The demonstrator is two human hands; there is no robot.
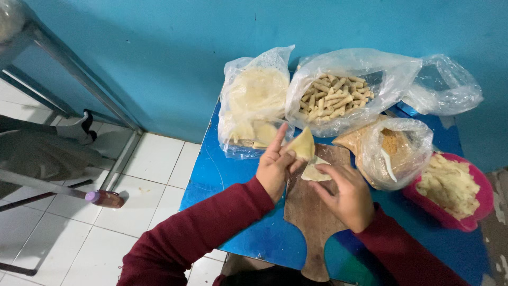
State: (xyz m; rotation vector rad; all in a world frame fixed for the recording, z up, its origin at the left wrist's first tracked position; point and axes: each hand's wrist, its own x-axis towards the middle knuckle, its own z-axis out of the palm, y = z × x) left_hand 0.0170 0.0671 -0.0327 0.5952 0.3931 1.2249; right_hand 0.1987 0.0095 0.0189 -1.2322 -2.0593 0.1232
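Head view: folded wrapper (303, 144) in left hand (274, 168) grip.

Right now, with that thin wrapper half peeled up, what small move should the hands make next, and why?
Probably lift the raised wrapper fully free with the left hand. It already stands up off the sheet below, which the right hand pins to the wooden board, so the two look nearly separated.
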